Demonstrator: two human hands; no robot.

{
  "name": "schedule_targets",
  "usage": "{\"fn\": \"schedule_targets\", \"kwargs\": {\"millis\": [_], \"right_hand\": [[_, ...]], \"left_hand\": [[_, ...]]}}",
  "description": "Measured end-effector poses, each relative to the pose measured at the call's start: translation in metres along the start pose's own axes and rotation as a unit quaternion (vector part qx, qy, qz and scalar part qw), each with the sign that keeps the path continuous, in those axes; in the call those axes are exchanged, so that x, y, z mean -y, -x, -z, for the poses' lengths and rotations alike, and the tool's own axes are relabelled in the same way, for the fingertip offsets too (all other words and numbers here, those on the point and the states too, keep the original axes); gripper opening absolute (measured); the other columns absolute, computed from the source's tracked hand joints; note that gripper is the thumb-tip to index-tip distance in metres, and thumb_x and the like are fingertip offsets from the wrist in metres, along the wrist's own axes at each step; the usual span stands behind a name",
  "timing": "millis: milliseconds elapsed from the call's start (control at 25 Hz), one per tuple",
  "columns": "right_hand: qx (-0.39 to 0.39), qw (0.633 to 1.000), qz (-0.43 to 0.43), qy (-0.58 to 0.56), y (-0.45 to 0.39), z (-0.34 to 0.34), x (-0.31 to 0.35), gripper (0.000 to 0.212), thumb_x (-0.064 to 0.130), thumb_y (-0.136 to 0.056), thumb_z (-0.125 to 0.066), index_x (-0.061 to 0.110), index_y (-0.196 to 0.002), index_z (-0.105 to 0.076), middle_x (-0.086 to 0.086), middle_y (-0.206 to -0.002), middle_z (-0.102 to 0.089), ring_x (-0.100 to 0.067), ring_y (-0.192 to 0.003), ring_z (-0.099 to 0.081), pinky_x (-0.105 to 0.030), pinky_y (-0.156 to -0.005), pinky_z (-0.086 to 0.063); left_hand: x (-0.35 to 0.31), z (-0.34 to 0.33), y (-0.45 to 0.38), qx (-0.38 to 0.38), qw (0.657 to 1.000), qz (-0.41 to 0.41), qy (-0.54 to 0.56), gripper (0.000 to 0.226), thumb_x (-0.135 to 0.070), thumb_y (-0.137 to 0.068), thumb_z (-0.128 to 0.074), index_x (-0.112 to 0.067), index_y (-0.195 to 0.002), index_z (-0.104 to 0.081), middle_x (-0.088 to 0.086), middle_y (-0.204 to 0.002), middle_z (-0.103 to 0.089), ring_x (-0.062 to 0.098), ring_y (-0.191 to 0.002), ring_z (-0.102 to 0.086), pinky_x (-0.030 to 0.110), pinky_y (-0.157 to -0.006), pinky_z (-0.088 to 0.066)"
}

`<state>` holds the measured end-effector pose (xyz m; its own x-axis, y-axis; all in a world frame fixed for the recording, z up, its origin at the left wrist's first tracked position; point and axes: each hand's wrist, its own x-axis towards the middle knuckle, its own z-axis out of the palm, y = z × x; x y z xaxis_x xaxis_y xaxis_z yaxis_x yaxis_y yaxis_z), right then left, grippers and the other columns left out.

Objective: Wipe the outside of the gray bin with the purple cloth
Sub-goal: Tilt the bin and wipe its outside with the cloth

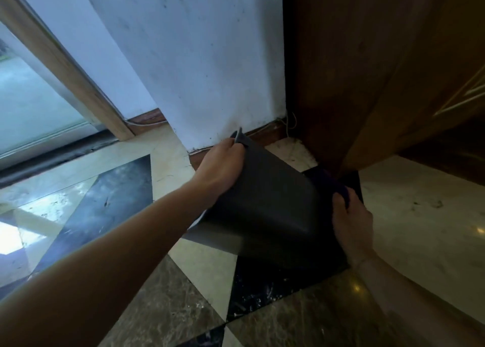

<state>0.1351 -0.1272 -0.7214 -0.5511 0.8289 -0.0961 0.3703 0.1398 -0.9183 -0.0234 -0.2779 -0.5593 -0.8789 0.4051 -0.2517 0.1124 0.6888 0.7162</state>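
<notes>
The gray bin (pixel 270 202) is tipped over, its rim turned away toward the wall and its base toward me. My left hand (pixel 220 168) grips the bin's rim at the far upper left corner. My right hand (pixel 351 223) presses the purple cloth (pixel 341 189) against the bin's right side. Only a dark fold of the cloth shows above my fingers; the rest is hidden between hand and bin.
A white wall column (pixel 196 66) stands just behind the bin. A brown wooden cabinet (pixel 367 71) rises to the right, close to the bin. A glass door with a wooden frame (pixel 60 66) is at the left. The floor (pixel 183 307) is patterned marble tile.
</notes>
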Motion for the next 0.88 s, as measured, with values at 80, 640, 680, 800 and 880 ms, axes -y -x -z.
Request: {"fn": "schedule_targets", "kwargs": {"millis": [80, 640, 680, 800, 880], "right_hand": [[-0.022, 0.998, -0.007, -0.052, 0.019, -0.005, 0.026, 0.025, 0.027, -0.104, -0.041, 0.028, -0.122, -0.058, 0.004, -0.101, -0.063, -0.022, -0.100, -0.058, -0.027, -0.078, -0.035], [0.140, 0.968, 0.197, 0.071, 0.037, -0.051, 0.069, 0.056, 0.059, -0.095, -0.023, 0.051, -0.150, -0.022, 0.024, -0.160, -0.025, -0.012, -0.152, -0.010, -0.057, -0.120, 0.001], [0.134, 0.971, 0.177, 0.085, 0.031, -0.048, 0.061, 0.057, 0.059, -0.094, -0.021, 0.049, -0.149, -0.024, 0.021, -0.160, -0.028, -0.013, -0.151, -0.012, -0.058, -0.120, -0.002], [0.111, 0.980, 0.109, 0.124, 0.014, -0.037, 0.034, 0.055, 0.058, -0.095, -0.024, 0.045, -0.148, -0.029, 0.014, -0.157, -0.035, -0.014, -0.149, -0.018, -0.057, -0.118, -0.012], [0.108, 0.988, 0.065, 0.094, 0.008, -0.030, 0.019, 0.055, 0.058, -0.094, -0.030, 0.042, -0.146, -0.034, 0.011, -0.153, -0.041, -0.017, -0.146, -0.025, -0.056, -0.115, -0.024]], "left_hand": [[0.002, -0.006, 0.003, -0.009, 1.000, -0.024, 0.007, 0.031, -0.028, -0.089, -0.036, -0.022, -0.103, -0.063, 0.006, -0.101, -0.064, 0.025, -0.094, -0.059, 0.036, -0.067, -0.039], [0.025, 0.000, 0.020, -0.110, 0.990, -0.086, -0.025, 0.059, -0.058, -0.099, -0.020, -0.025, -0.075, -0.062, -0.003, -0.071, -0.064, 0.009, -0.069, -0.060, 0.030, -0.060, -0.041], [0.031, 0.006, 0.017, -0.102, 0.991, -0.081, -0.036, 0.060, -0.061, -0.098, -0.021, -0.024, -0.082, -0.065, 0.000, -0.080, -0.066, 0.014, -0.076, -0.061, 0.032, -0.066, -0.044], [0.050, 0.024, 0.010, -0.089, 0.994, -0.054, -0.038, 0.056, -0.066, -0.096, -0.026, -0.025, -0.096, -0.065, -0.004, -0.091, -0.065, 0.015, -0.084, -0.061, 0.037, -0.075, -0.044], [0.059, 0.031, 0.009, -0.083, 0.995, -0.036, -0.030, 0.049, -0.065, -0.096, -0.030, -0.028, -0.101, -0.062, -0.007, -0.093, -0.063, 0.011, -0.084, -0.059, 0.035, -0.074, -0.042]]}}
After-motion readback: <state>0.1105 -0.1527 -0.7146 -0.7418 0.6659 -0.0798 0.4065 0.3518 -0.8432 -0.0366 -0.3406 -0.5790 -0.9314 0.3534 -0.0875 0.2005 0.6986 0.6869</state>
